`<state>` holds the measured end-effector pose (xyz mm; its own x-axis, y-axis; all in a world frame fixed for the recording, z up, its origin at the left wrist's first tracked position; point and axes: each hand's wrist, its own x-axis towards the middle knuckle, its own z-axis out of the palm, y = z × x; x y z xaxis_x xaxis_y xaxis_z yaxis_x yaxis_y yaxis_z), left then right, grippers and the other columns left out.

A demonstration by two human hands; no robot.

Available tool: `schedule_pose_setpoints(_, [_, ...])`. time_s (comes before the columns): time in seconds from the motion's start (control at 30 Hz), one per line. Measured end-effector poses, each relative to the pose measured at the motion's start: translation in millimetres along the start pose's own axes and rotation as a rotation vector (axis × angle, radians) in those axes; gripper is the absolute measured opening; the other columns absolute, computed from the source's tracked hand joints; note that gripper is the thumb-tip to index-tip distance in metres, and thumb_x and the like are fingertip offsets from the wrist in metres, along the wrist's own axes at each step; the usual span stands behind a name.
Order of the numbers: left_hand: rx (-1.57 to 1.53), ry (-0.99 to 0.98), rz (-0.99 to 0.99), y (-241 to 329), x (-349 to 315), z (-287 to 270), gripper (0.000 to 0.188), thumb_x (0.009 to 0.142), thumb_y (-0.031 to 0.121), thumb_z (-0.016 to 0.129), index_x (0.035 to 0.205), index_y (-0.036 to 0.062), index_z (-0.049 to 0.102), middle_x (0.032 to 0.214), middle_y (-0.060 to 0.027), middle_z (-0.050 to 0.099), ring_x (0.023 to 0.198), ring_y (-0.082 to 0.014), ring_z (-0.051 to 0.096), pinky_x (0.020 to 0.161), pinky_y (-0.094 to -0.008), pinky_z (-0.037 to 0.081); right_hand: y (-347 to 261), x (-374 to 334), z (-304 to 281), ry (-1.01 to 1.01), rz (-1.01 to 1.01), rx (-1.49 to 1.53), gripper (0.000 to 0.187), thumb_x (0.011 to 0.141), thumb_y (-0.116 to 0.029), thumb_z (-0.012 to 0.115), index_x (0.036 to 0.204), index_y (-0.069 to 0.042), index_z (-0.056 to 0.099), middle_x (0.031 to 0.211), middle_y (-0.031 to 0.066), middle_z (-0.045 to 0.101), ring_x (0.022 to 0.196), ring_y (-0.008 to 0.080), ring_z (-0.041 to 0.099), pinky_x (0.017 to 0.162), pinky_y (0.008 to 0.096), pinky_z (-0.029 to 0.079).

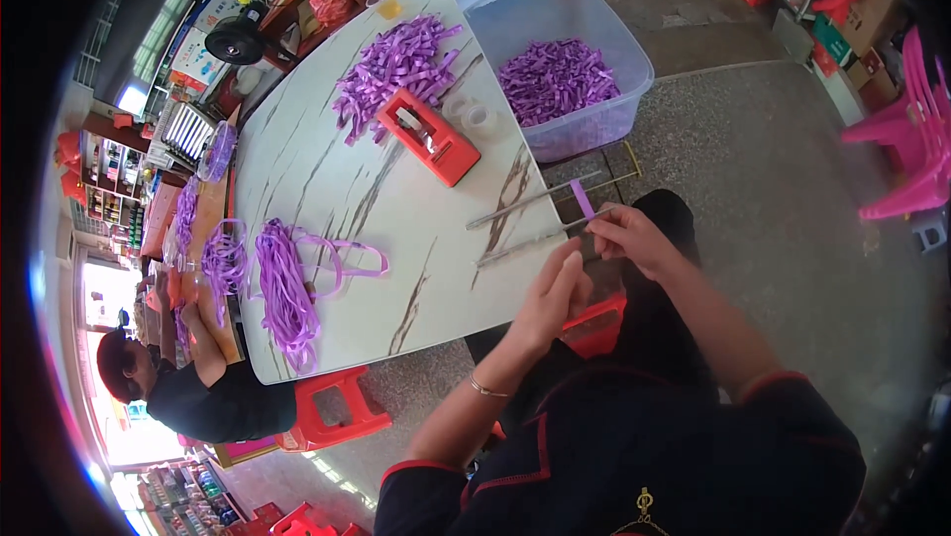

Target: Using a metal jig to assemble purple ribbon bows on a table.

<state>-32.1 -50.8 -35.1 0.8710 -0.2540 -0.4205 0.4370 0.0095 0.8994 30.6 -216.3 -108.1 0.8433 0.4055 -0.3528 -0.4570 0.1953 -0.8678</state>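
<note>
Two thin metal rods (525, 203) lie side by side on the table, their ends jutting past its right edge. A short strip of purple ribbon (581, 198) spans the gap near those ends. My right hand (632, 241) pinches at the ribbon's lower end, beside the nearer rod. Just left of it and closer to me, my left hand (557, 296) is closed, fingers curled and thumb up. Whatever it may hold is hidden. Long purple ribbons (287, 288) lie in a loose bundle at the table's left.
On the marbled table (396, 239) are a red tape dispenser (429, 137), clear tape rolls (478, 118) and a heap of purple ribbon pieces (396, 70). A clear plastic bin (629, 90) with similar pieces stands at right. Another person (188, 377) works at far left. Red stools (337, 407) stand below.
</note>
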Motion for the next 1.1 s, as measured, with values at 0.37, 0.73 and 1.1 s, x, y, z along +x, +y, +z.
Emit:
schedule_pose_setpoints(0.37, [-1.051, -0.342, -0.216, -12, 28, 4, 0.030, 0.091, 0.013, 0.032, 0.121, 0.0182, 0.039, 0.063, 0.0024, 0.029, 0.052, -0.0087, 0.030, 0.049, -0.0218, 0.028, -2, 4, 0, -0.095, 0.012, 0.042, 0.014, 0.087, -0.023, 0.056, 0.088, -0.009, 0.058, 0.062, -0.0030, 0.054, 0.053, 0.0047, 0.049, 0.050, 0.0175, 0.038])
schedule_pose_setpoints(0.73, [-1.103, -0.539, -0.190, -14, 29, -11, 0.035, 0.087, 0.008, 0.038, 0.119, 0.0195, 0.043, 0.063, 0.0019, 0.028, 0.058, -0.0106, 0.030, 0.054, -0.0232, 0.028, -55, -15, -23, -0.216, 0.129, -0.377, 0.021, 0.087, -0.025, 0.055, 0.085, -0.005, 0.060, 0.063, -0.0002, 0.057, 0.052, 0.0061, 0.049, 0.050, 0.0182, 0.039])
schedule_pose_setpoints(1.1, [-1.113, -0.647, -0.171, -26, 34, -18, 0.051, 0.083, 0.008, 0.043, 0.131, 0.0207, 0.035, 0.065, 0.0013, 0.030, 0.059, -0.0107, 0.031, 0.057, -0.0234, 0.030, -123, 118, 84, -0.063, -0.677, -0.702, 0.023, 0.087, -0.024, 0.055, 0.096, -0.004, 0.064, 0.086, 0.0012, 0.063, 0.075, 0.0068, 0.054, 0.065, 0.0208, 0.041])
